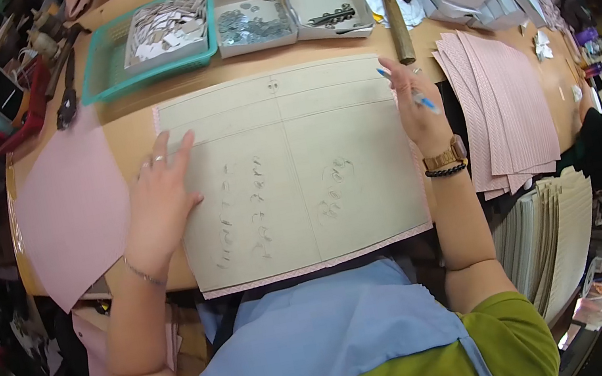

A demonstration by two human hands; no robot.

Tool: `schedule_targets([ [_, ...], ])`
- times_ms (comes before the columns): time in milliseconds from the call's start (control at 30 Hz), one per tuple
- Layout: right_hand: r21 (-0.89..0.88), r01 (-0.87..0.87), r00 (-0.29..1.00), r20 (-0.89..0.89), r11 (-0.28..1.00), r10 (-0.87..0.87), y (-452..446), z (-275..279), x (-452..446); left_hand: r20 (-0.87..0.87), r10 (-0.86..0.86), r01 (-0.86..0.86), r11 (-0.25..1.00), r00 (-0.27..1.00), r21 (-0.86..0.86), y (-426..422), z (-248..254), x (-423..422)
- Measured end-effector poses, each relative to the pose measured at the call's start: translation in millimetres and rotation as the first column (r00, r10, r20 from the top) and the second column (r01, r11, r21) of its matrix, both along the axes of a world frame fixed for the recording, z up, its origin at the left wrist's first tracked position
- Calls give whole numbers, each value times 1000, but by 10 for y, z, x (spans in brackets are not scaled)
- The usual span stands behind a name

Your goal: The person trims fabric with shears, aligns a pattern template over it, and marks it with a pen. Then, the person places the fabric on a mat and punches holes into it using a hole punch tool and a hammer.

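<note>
A pale card template [358, 146] with ruled lines and handwriting lies in front of me. Pink patterned sheet [307, 270] shows along its lower and side edges. My left hand [157, 193] is at the template's left edge, fingers spread, holding nothing. At the upper right edge, my right hand [418, 107] is closed around a blue pen [424, 102], whose blue end sticks out past the fingers. Whether the pen touches the card, I cannot tell.
A teal basket [93, 80] holds a box of small pale pieces. Two trays [256, 44] of metal parts stand beside it, then a hammer [397, 22]. Pink sheets [500, 104] are stacked right; another pink sheet [70, 204] lies left. A person sits at far right.
</note>
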State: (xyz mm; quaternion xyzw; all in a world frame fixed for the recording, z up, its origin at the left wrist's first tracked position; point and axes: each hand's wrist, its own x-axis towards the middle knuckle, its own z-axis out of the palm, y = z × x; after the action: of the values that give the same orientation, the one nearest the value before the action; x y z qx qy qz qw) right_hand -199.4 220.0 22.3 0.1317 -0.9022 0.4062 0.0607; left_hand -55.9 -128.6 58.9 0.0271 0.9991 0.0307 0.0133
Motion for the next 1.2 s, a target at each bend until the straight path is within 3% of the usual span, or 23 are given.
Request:
schedule_targets([
  [33, -195, -13, 998, 55, 981, 24, -62, 16, -39, 21, -49, 49, 999, 999, -18, 4, 17, -43],
  [67, -513, -62, 986, 99, 856, 131, -208, 9, -62, 65, -70, 72, 997, 995, -26, 5, 24, -81],
  [200, -635, -99, 953, 159, 766, 256, -831, 1, -148, 268, -91, 91, 996, 959, 13, -52, -39, -270],
  [267, -636, -179, 938, 121, 751, 326, -1009, -182, -302, 347, -65, 51, 998, 936, 49, -52, -34, -312],
  [500, -258, -283, 953, 36, 924, 302, -1226, -233, -420, 385, -11, -21, 997, 923, 81, 96, 91, -289],
  [600, -174, -326, 936, 78, 929, 343, -1223, -224, -433, 414, 12, -36, 998, 910, 50, 124, 89, -310],
  [800, -54, -353, 935, -10, 934, 353, -1278, -109, -371, 435, 46, -61, 998, 899, 20, 170, 118, -322],
  [1200, -51, -366, 930, 19, 929, 368, -1288, -57, -369, 471, 51, -73, 997, 880, 30, 173, 126, -349],
])
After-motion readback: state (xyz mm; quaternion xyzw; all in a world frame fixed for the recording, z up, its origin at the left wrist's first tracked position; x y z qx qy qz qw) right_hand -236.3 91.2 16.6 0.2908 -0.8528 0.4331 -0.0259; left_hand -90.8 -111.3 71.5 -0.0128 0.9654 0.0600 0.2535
